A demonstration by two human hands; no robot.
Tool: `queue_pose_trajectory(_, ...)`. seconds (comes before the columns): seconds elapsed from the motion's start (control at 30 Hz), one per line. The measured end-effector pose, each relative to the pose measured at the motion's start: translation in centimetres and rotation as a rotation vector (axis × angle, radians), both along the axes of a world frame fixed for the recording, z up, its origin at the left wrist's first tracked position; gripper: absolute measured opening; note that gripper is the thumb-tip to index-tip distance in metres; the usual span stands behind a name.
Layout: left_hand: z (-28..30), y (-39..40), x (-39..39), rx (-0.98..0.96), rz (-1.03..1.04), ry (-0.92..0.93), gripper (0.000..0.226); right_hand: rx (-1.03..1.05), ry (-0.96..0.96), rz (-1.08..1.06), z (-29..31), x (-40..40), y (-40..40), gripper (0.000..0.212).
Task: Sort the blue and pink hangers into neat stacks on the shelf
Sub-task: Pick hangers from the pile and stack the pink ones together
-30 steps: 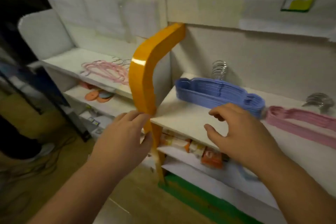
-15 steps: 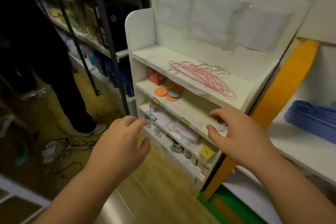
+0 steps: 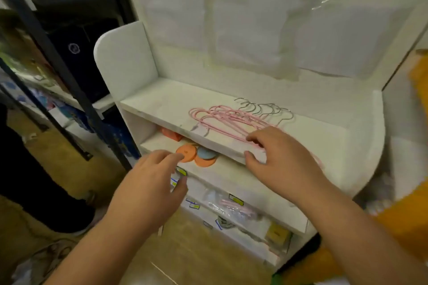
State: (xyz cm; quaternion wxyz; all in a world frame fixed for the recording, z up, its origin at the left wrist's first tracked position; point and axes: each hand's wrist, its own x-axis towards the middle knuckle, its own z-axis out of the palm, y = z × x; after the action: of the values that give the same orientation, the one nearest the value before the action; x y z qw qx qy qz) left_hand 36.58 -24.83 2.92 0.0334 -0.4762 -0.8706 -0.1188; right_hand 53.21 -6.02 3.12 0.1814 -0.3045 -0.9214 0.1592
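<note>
On top shelf (image 3: 162,102): pink hangers (image 3: 228,120) just beyond right hand (image 3: 280,159), fingers (image 3: 256,137) spread.

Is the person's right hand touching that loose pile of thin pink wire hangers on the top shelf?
Cannot tell. In the head view the right hand overlaps the near end of the pink wire hangers, fingers curled above them, but the blur hides any contact or gap.

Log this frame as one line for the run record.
stage: reaching for pink hangers | right hand: open, over top shelf front edge | left hand: open, empty, lower | hangers: loose, splayed pile
</note>
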Motion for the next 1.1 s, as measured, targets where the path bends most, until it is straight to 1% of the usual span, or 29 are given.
queue_pose_trajectory(0.13,-0.7,5.9,-4.3,0.033,-0.154,-0.051,0.048,-0.023,-0.039,-0.151,-0.9,-2.6,4.3,0.035)
queue_pose_trajectory(0.2,-1.6,8.9,-6.7,0.036,-0.234,-0.051,0.047,-0.047,-0.111,-0.238,-2.1,-3.5,6.4,0.037)
queue_pose_trajectory(0.27,-2.5,11.9,-8.8,0.034,-0.302,-0.066,0.047,-0.036,-0.253,-0.324,-3.4,-4.1,8.2,0.048)
queue_pose_trajectory(0.33,-3.4,14.8,-10.8,0.026,-0.384,-0.086,0.046,-0.065,-0.347,-0.384,-4.5,-4.5,9.8,0.062)
queue_pose_trajectory(0.47,-4.4,19.6,-13.4,-0.022,-0.563,-0.121,0.044,-0.293,-0.435,-0.407,-4.8,-5.6,11.6,0.083)
queue_pose_trajectory(0.5,-4.5,20.5,-14.0,-0.020,-0.602,-0.118,0.044,-0.302,-0.458,-0.403,-4.8,-6.0,11.7,0.085)
queue_pose_trajectory(0.57,-4.4,22.2,-15.1,-0.008,-0.646,-0.120,0.045,-0.292,-0.485,-0.414,-4.8,-6.7,12.0,0.080)
queue_pose_trajectory(0.63,-4.3,23.4,-16.1,-0.008,-0.679,-0.123,0.046,-0.293,-0.483,-0.427,-4.6,-7.0,12.1,0.074)
queue_pose_trajectory(0.7,-4.2,24.0,-17.4,-0.005,-0.705,-0.127,0.049,-0.285,-0.480,-0.433,-4.2,-6.9,12.2,0.073)
queue_pose_trajectory(0.77,-4.1,24.5,-18.6,-0.003,-0.712,-0.135,0.053,-0.268,-0.471,-0.451,-3.7,-6.7,12.1,0.082)
queue_pose_trajectory(0.83,-4.1,25.0,-19.5,-0.012,-0.709,-0.145,0.052,-0.237,-0.442,-0.475,-3.1,-6.6,11.7,0.094)
queue_pose_trajectory(0.9,-4.2,25.6,-19.8,-0.022,-0.729,-0.138,0.050,-0.226,-0.368,-0.528,-2.3,-6.4,10.9,0.097)
queue_pose_trajectory(1.0,-4.6,27.3,-18.2,-0.028,-0.862,-0.128,0.051,-0.210,-0.245,-0.636,-1.1,-5.6,9.1,0.094)
queue_pose_trajectory(1.1,-4.5,29.5,-14.8,-0.095,-1.020,-0.157,0.044,-0.169,-0.229,-0.701,-0.1,-4.8,7.6,0.092)
